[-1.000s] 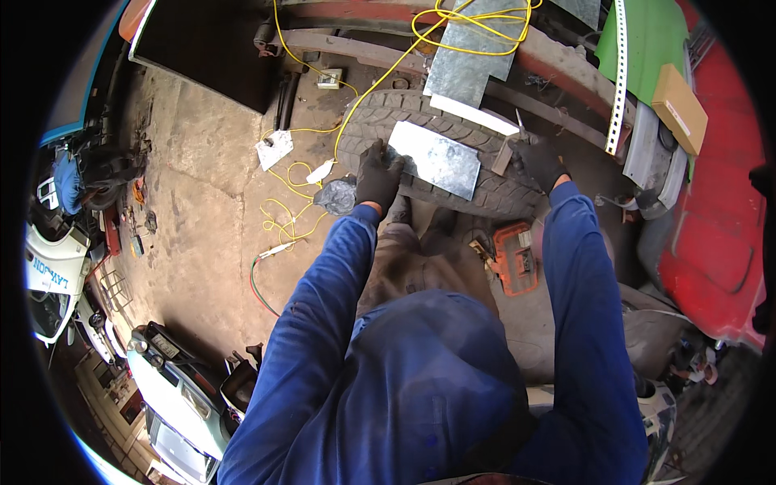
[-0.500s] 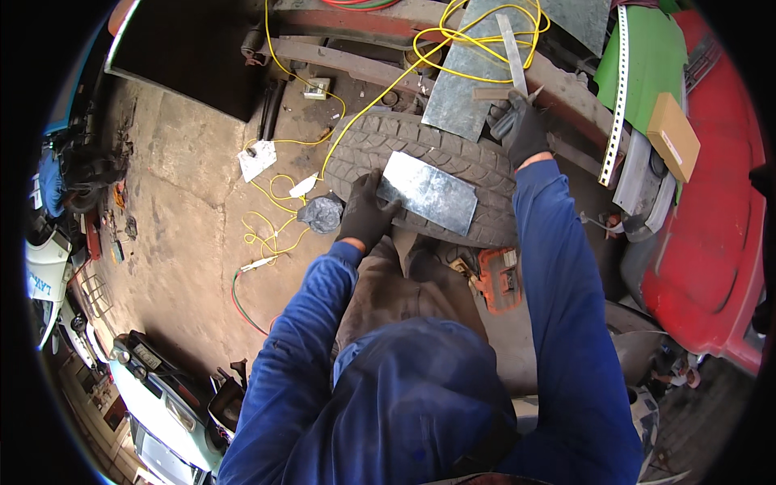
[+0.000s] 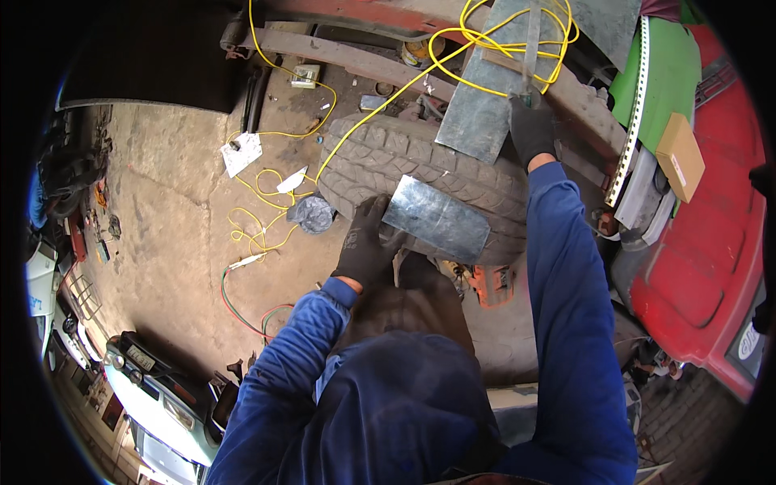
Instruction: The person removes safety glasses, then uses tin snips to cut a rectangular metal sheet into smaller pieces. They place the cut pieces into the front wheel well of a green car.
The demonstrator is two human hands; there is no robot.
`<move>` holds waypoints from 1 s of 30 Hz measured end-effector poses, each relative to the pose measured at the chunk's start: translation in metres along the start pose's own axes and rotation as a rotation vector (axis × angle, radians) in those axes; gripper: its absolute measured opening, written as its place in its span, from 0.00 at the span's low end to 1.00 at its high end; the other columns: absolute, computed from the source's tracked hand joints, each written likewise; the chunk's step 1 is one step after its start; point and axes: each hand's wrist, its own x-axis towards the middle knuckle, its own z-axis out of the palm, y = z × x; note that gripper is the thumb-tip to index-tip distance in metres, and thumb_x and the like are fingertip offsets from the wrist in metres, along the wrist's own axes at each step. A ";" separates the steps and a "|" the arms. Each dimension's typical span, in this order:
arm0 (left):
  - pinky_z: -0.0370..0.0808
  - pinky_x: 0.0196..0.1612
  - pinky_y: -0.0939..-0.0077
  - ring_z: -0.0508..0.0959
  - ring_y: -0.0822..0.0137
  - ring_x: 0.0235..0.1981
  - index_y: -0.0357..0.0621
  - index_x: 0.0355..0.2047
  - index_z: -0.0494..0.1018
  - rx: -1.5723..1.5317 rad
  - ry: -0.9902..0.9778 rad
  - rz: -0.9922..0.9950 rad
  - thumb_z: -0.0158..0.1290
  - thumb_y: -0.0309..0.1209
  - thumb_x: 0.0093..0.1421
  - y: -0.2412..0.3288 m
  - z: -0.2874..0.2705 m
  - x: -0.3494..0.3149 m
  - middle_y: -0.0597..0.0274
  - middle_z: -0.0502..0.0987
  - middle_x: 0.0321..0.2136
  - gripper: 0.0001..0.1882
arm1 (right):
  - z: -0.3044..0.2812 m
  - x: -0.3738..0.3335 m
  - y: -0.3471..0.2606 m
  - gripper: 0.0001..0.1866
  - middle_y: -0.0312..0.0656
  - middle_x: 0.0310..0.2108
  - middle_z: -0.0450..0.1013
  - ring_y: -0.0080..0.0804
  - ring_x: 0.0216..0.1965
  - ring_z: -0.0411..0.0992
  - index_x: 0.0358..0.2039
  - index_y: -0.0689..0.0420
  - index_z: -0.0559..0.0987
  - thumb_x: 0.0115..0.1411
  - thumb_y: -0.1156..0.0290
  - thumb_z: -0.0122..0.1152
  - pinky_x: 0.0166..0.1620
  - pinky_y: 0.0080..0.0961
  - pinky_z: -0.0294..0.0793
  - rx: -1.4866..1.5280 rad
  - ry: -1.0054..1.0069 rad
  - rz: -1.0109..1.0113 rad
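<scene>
Head view shows a small, shiny, silver metal sheet (image 3: 436, 217) on top of a big black rubber tyre (image 3: 364, 166), near the side by the person's legs. Black-gloved left hand (image 3: 364, 242) touches the sheet's left end, with its thumb out by the corner; I cannot tell if it pinches the sheet. Black-gloved right hand (image 3: 532, 129) is farther up, by a flat grey metal strip (image 3: 532, 44). Its fingers are partly hidden, so I cannot tell if they grip. A short brown bar (image 3: 501, 60) is beside the strip, over a long grey metal sheet (image 3: 477, 125). Loops of thin yellow cord (image 3: 360, 127) run there too. A crumpled grey plastic bag (image 3: 311, 215) sits left of the tyre. Far right are a brown cardboard box (image 3: 681, 158) and a big red metal vehicle part (image 3: 703, 259).
</scene>
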 end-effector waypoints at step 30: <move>0.79 0.64 0.59 0.77 0.46 0.62 0.34 0.73 0.67 -0.018 -0.043 -0.003 0.69 0.29 0.63 -0.011 -0.006 0.009 0.42 0.73 0.62 0.40 | 0.026 -0.051 -0.021 0.27 0.64 0.55 0.81 0.64 0.58 0.79 0.61 0.64 0.81 0.66 0.60 0.66 0.63 0.52 0.77 -0.192 0.149 0.116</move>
